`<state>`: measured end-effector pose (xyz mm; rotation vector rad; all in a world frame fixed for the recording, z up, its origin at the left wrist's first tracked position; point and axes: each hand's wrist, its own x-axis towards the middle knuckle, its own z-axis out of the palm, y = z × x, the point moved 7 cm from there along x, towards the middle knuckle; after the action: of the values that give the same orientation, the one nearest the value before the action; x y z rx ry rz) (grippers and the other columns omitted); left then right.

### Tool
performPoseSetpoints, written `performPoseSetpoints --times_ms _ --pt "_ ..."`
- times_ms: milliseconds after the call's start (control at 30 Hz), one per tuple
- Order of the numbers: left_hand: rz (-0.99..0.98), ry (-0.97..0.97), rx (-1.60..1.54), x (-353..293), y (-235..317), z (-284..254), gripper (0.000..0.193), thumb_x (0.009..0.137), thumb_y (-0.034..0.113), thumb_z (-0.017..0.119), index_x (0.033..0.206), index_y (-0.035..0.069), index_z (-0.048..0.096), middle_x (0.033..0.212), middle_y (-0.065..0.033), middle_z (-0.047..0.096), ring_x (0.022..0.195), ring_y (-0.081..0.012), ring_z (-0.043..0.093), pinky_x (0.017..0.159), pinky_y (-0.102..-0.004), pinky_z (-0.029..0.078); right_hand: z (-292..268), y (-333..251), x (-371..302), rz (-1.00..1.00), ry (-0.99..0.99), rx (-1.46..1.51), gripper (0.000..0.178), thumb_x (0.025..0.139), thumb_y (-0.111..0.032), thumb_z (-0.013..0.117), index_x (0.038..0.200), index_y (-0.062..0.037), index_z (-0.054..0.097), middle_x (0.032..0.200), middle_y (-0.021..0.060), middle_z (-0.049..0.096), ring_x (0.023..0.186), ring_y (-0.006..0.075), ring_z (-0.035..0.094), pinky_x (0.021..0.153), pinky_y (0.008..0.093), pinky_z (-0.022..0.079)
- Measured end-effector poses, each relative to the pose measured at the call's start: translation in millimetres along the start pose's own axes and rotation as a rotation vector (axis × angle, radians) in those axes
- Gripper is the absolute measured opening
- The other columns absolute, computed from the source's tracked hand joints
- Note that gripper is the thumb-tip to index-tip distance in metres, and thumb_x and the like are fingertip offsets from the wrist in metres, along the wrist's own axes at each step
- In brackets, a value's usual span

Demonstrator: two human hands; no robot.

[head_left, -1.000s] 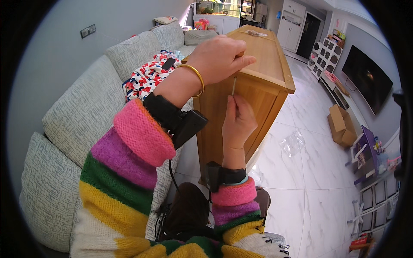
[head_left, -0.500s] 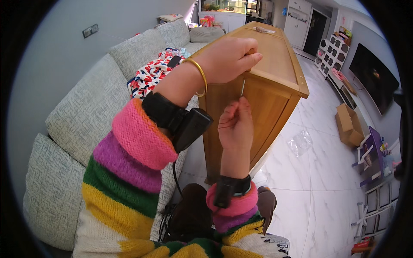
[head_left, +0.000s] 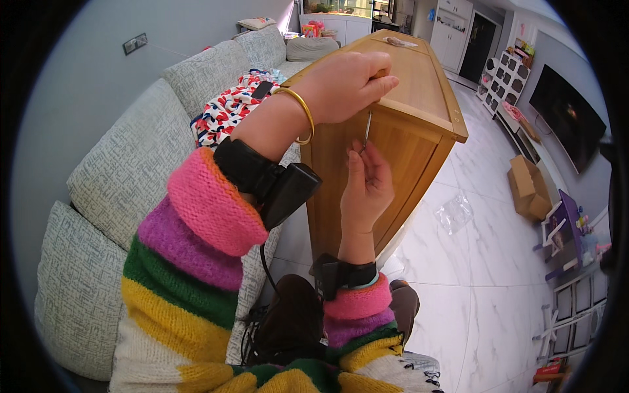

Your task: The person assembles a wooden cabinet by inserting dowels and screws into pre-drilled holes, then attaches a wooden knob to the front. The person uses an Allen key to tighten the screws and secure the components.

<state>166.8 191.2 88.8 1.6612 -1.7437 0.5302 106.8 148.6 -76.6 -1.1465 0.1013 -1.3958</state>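
Note:
A large wooden cabinet (head_left: pixel 419 101) lies before me, its end panel facing me. My left hand (head_left: pixel 347 85) rests at the near top edge, fingers closed. A small bit of brown shows between thumb and forefinger, but what they hold is mostly hidden. Below it, in front of the end panel, my right hand (head_left: pixel 367 190) is closed in a pinch on a thin metal rod (head_left: pixel 368 128). The rod stands nearly upright, its upper end reaching the underside of the top's rim; whether it enters the wood I cannot tell.
A grey sofa (head_left: pixel 131 164) runs along the left, with patterned cloth (head_left: pixel 226 111) and a phone (head_left: pixel 262 90) on it. A small packet (head_left: pixel 398 42) lies on the cabinet top. On the right floor are a clear plastic bag (head_left: pixel 454 214) and a cardboard box (head_left: pixel 529 187).
My right hand has turned, its fingers shifting round on the metal rod. My left hand stays at the top edge. The whole view has shifted slightly.

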Motion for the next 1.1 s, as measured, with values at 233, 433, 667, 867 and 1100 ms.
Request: performPoseSetpoints --times_ms 233,433,667,867,1100 --pt "-0.027 -0.014 0.004 1 -1 1 0.025 0.088 0.024 0.050 0.079 0.001 0.047 0.060 -0.0107 0.049 0.057 -0.0216 0.050 0.055 -0.0308 0.040 -6 -10 3 -0.303 -0.017 -0.312 0.017 0.081 -0.002 0.061 0.097 0.0041 0.060 0.083 0.0126 0.066 0.075 0.0139 0.064 0.068 0.0254 0.050" --pt "-0.018 -0.012 0.047 2 3 0 0.027 0.089 0.025 0.049 0.076 0.001 0.045 0.059 -0.0103 0.049 0.056 -0.0211 0.050 0.054 -0.0313 0.040 -4 5 3 -0.046 0.062 0.051 0.013 0.088 -0.011 0.053 0.092 0.0001 0.059 0.077 0.0065 0.064 0.068 0.0136 0.061 0.061 0.0237 0.048" --pt "0.002 -0.013 0.006 2 2 0 0.026 0.089 0.024 0.049 0.078 0.001 0.045 0.059 -0.0104 0.049 0.054 -0.0206 0.049 0.052 -0.0305 0.039 48 22 -1 0.815 -0.379 1.313 0.019 0.092 -0.020 0.049 0.085 -0.0036 0.057 0.075 0.0028 0.060 0.065 0.0090 0.056 0.058 0.0208 0.045" --pt "-0.028 -0.029 0.027 4 1 1 0.024 0.086 0.022 0.052 0.077 0.000 0.046 0.057 -0.0111 0.046 0.052 -0.0203 0.045 0.052 -0.0312 0.038 1 18 10 0.404 0.108 0.317 0.013 0.086 -0.013 0.058 0.088 -0.0001 0.057 0.078 0.0063 0.062 0.066 0.0101 0.058 0.061 0.0216 0.048" --pt "0.001 -0.002 0.190 5 5 -5 0.029 0.084 0.021 0.053 0.067 -0.001 0.045 0.056 -0.0144 0.047 0.051 -0.0274 0.045 0.050 -0.0325 0.038 5 15 9 0.188 0.093 0.167 0.016 0.082 -0.006 0.062 0.094 0.0041 0.057 0.085 0.0094 0.064 0.078 0.0138 0.062 0.071 0.0224 0.049"
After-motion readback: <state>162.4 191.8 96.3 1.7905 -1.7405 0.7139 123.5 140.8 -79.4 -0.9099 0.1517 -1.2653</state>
